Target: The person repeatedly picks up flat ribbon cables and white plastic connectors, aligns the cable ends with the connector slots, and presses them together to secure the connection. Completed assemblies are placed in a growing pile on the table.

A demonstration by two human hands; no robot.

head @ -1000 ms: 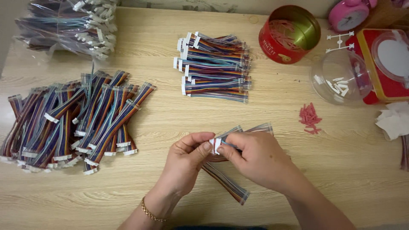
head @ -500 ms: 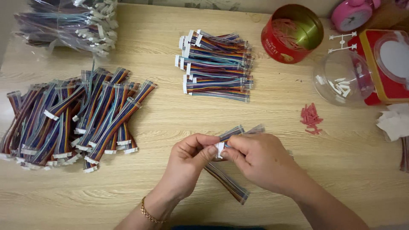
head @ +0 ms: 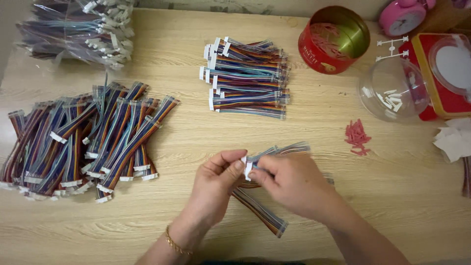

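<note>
Lying folded near the front middle of the wooden table [head: 314, 132]: a multicoloured ribbon cable [head: 260, 211], its white connector end pinched between both hands, one striped length trailing toward the near edge, another fanning out behind the knuckles. Left hand [head: 216, 184] closing thumb and forefinger on the white plug from the left; right hand [head: 289, 184] clamping the same end from the right, fingertips meeting just beside the left thumb. Gold bracelet [head: 174, 243] circling the left wrist.

Resting well to the left: a big loose heap of cables [head: 83, 140], white plugs pointing toward the near edge. Sitting at the far left corner: a clear bag of cables [head: 78, 29]. Lying beyond the hands, at the table's centre: a neat stack of bundled cables [head: 248, 78], plugs lined up on its left side. Standing farther right: an open round red tin [head: 333, 39], then a clear plastic bowl [head: 392, 88] holding a few small white pieces, touching a red box [head: 444, 73]. Scattered between bowl and hands: a small cluster of red bits [head: 357, 137]. Peeking in at the top edge: a pink alarm clock [head: 402, 17]. Crumpling at the right edge: white paper [head: 454, 140].
</note>
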